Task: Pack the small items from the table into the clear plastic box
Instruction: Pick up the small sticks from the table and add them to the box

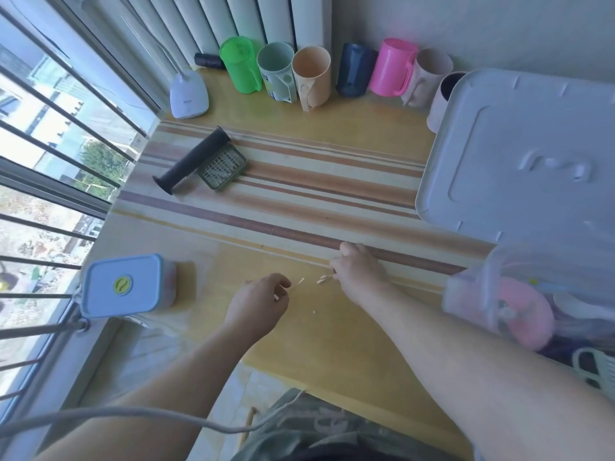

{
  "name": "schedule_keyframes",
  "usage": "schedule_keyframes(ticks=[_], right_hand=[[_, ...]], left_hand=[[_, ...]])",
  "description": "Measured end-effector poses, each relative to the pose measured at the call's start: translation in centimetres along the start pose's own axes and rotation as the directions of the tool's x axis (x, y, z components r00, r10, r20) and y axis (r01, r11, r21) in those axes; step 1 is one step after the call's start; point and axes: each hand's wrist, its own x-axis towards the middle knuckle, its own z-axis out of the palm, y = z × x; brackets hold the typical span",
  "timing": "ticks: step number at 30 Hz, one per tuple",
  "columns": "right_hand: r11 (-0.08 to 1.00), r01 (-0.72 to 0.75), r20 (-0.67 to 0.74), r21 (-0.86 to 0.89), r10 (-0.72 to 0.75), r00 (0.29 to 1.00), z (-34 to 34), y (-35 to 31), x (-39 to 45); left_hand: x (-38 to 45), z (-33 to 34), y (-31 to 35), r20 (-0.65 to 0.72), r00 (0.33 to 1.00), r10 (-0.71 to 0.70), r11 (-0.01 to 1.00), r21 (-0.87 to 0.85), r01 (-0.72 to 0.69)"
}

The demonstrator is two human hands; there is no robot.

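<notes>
My left hand point(258, 302) pinches one thin wooden stick point(297, 283) just above the yellow table point(332, 344). A little to its right, my right hand point(357, 266) grips a small bunch of similar sticks point(324, 278), their tips pointing left. A tiny stick fragment point(313, 312) lies on the table between my forearms. The clear plastic box point(532, 301) stands at the right edge, holding a pink round item and other things, blurred. Its large grey lid point(519, 154) lies behind it.
A small lidded container with a blue top point(124, 286) sits at the left edge by the window. A black handle point(193, 159) and a green grid tray point(222, 170) lie on the striped mat. Several cups point(311, 76) line the back wall beside a white lamp base point(188, 94).
</notes>
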Motion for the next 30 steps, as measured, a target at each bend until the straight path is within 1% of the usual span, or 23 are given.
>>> schedule_keyframes(ticks=[3,4,5,6,7,9,11,12,14,16,18,19,20,21,22,23,24,25,26,27,28,30], right_hand=[[0.984,0.019,0.092,-0.175,-0.003,0.996,-0.5,-0.6,-0.2],[0.981,0.005,0.140,-0.195,0.023,0.990,-0.8,-0.9,-0.4],[0.984,-0.029,0.176,-0.174,0.060,0.983,-1.3,-1.2,-0.8],[0.992,-0.068,0.198,-0.108,0.088,0.976,-2.2,-1.6,-1.2],[0.995,-0.099,0.181,-0.022,0.101,0.978,-3.5,-1.8,-1.8],[0.983,-0.118,0.079,0.143,0.108,0.991,-7.2,-1.6,-3.4],[0.956,-0.082,-0.098,0.283,0.114,0.989,-11.6,0.0,-6.1],[0.939,-0.049,-0.202,0.339,0.123,0.972,-13.7,1.2,-8.0],[0.919,0.003,-0.364,0.394,0.153,0.919,-16.9,4.7,-12.2],[0.920,-0.003,-0.455,0.391,0.196,0.868,-17.9,9.1,-16.7],[0.920,-0.069,-0.480,0.385,0.264,0.836,-16.9,13.6,-21.8],[0.924,-0.112,-0.462,0.367,0.285,0.840,-15.8,15.5,-24.2],[0.928,-0.160,-0.415,0.337,0.299,0.859,-14.5,16.8,-26.5],[0.930,-0.206,-0.348,0.303,0.309,0.885,-13.0,17.9,-28.6],[0.936,-0.236,-0.284,0.262,0.309,0.908,-11.6,18.5,-30.5],[0.941,-0.261,-0.231,0.217,0.309,0.923,-10.1,19.0,-32.0],[0.944,-0.283,-0.196,0.171,0.314,0.929,-8.9,19.2,-33.3],[0.944,-0.304,-0.171,0.131,0.323,0.931,-7.9,19.2,-34.2],[0.943,-0.315,-0.159,0.109,0.329,0.931,-7.2,19.1,-34.9],[0.943,-0.316,-0.157,0.104,0.330,0.931,-6.5,19.1,-35.4],[0.945,-0.308,-0.161,0.110,0.323,0.933,-6.0,18.8,-35.7],[0.955,-0.274,-0.175,0.117,0.291,0.941,-5.4,18.2,-36.0]], left_hand=[[0.0,-0.2,0.6,0.017,1.000,0.026,1.000,-0.004,-0.026],[0.0,-0.4,0.8,0.016,0.999,0.033,0.999,-0.010,-0.032],[-0.1,-0.7,1.2,0.007,0.999,0.034,0.999,-0.021,-0.034],[-0.3,-1.0,1.6,-0.012,0.999,0.038,0.998,-0.040,-0.039],[-0.5,-1.4,2.2,-0.046,0.998,0.047,0.997,-0.066,-0.050],[-1.2,-2.3,4.0,-0.135,0.989,0.065,0.985,-0.150,-0.086],[-2.0,-3.4,7.0,-0.216,0.971,0.100,0.958,-0.241,-0.152],[-2.5,-3.9,8.9,-0.259,0.956,0.139,0.943,-0.260,-0.207],[-3.7,-4.6,13.2,-0.346,0.905,0.247,0.900,-0.265,-0.347],[-5.0,-4.5,17.8,-0.410,0.829,0.380,0.837,-0.229,-0.497],[-6.7,-3.6,22.6,-0.440,0.706,0.555,0.740,-0.127,-0.660],[-7.5,-2.7,24.8,-0.425,0.631,0.649,0.678,-0.051,-0.733],[-8.3,-1.7,26.6,-0.376,0.556,0.742,0.608,0.028,-0.793],[-9.2,-0.5,28.2,-0.296,0.490,0.820,0.539,0.109,-0.835],[-9.9,1.0,29.3,-0.184,0.441,0.879,0.472,0.193,-0.860],[-10.7,2.4,30.0,-0.052,0.415,0.909,0.412,0.277,-0.868],[-11.7,3.8,30.5,0.080,0.412,0.908,0.358,0.362,-0.860],[-12.9,5.0,30.7,0.211,0.431,0.878,0.307,0.442,-0.843],[-14.0,6.1,30.8,0.323,0.452,0.832,0.260,0.493,-0.831],[-14.9,7.0,30.7,0.404,0.468,0.786,0.225,0.518,-0.825],[-15.6,7.6,30.6,0.456,0.483,0.747,0.203,0.536,-0.820],[-16.4,8.2,30.2,0.507,0.504,0.699,0.186,0.552,-0.813]])
